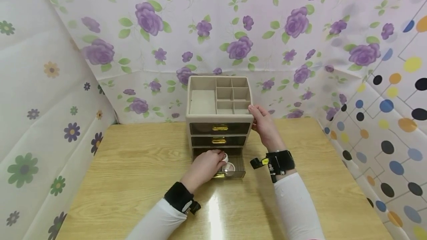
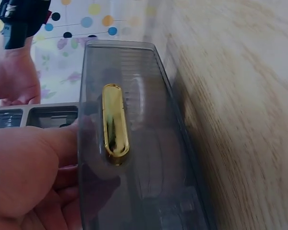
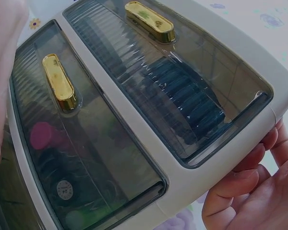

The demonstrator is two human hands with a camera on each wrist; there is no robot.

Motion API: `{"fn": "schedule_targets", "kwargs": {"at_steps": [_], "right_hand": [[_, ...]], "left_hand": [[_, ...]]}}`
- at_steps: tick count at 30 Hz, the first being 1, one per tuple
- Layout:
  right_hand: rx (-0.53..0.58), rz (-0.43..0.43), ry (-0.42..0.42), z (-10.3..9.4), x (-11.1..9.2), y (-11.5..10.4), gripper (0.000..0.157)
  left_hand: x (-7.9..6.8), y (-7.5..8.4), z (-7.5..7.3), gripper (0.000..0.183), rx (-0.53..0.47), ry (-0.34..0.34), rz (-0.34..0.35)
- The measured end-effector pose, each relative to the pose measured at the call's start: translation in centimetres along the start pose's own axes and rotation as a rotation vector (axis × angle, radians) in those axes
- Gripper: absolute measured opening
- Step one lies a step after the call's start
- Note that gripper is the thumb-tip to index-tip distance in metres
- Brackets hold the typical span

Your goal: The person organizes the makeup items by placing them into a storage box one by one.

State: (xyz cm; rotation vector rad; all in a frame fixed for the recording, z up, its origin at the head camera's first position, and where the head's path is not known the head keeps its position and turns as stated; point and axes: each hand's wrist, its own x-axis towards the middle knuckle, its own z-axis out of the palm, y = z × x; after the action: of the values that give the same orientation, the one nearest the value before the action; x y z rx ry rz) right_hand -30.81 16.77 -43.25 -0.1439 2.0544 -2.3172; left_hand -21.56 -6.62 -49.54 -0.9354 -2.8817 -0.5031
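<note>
A beige desktop drawer organizer stands on the table, its smoky see-through bottom drawer pulled out. My left hand reaches down into that drawer, and its thumb and fingers pinch a small white round thing. Beside the thumb lies a white ring-shaped thing in the drawer. The left wrist view has the drawer front with its gold handle hiding part of the fingers. My right hand grips the organizer's upper right edge, thumb on the front corner, fingers curled along the side.
Two upper drawers are shut; the middle one holds a pink thing and dark things, the top one a dark ridged thing. Divided compartments form the organizer's top. Patterned cloths hang behind and beside the wooden table.
</note>
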Motion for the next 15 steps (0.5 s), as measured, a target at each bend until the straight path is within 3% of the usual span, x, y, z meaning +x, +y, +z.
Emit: {"fn": "schedule_targets", "kwargs": {"at_steps": [3,6,15], "right_hand": [[-0.001,-0.006,0.000,-0.1,0.1,0.2,0.032],[-0.007,-0.009,0.000,-0.2,0.1,0.3,0.032],[-0.008,-0.006,-0.007,-0.2,0.2,0.2,0.032]], "left_hand": [[0.5,0.2,0.4,0.013,0.059,0.006,-0.015],[0.9,0.4,0.7,0.018,0.078,0.019,-0.055],[1.7,1.1,1.5,0.022,0.097,0.054,-0.235]]}}
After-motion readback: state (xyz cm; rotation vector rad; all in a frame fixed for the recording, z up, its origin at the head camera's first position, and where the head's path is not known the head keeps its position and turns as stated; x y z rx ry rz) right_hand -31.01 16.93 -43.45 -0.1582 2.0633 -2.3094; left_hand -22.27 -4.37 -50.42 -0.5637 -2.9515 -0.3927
